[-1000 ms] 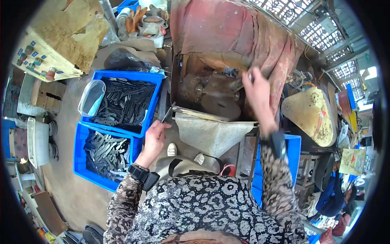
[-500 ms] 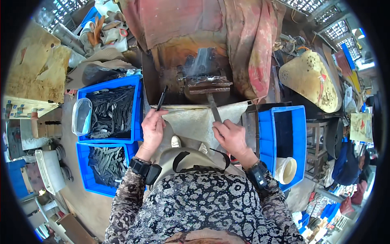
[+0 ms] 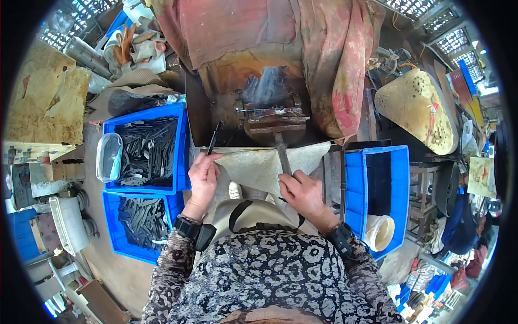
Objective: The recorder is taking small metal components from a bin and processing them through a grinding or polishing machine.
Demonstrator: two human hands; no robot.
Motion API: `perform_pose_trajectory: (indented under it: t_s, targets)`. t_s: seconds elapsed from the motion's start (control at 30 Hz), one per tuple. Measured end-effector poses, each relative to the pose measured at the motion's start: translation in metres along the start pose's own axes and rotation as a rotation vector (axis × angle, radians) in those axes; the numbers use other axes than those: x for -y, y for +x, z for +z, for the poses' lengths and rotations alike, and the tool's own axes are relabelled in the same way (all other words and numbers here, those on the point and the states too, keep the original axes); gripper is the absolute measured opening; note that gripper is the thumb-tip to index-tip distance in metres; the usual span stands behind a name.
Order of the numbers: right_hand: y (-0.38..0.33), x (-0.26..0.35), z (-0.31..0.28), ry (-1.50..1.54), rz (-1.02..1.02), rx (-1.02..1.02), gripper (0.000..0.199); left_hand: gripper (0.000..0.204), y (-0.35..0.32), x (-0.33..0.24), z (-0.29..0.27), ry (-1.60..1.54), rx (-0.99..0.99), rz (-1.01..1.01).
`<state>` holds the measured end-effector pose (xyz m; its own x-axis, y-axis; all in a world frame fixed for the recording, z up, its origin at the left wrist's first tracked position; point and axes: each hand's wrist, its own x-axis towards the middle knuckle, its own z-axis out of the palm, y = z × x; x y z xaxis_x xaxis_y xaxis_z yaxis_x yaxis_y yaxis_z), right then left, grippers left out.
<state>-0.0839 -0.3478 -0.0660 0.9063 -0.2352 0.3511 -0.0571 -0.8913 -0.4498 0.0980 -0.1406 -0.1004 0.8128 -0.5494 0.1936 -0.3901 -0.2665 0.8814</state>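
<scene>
You wear a long-sleeved top in a black-and-grey mottled print, something like leopard spots, and it covers your chest and both arms down to the wrists. On your left wrist sits a black band [image 3: 190,228] with a chunky black box fixed to its inner side. Your right wrist carries a matching black band [image 3: 342,237]. Your left hand [image 3: 203,177] and right hand [image 3: 303,193] are bare, without gloves. A pale cream apron bib [image 3: 253,215] lies over your front, with a dark strap [image 3: 238,209] looping across it.
</scene>
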Motion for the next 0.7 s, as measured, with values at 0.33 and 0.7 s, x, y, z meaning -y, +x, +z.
perform_pose_trajectory:
  t_s: [0.33,0.7]
  targets:
    - [0.003,-0.005,-0.002,0.067,0.003,0.027,0.016,0.038,0.107,-0.008,0.023,0.447,0.094,0.381]
    - [0.002,-0.001,-0.004,0.076,0.021,0.022,0.020,0.006,0.159,0.069,0.085,0.778,0.470,0.577]
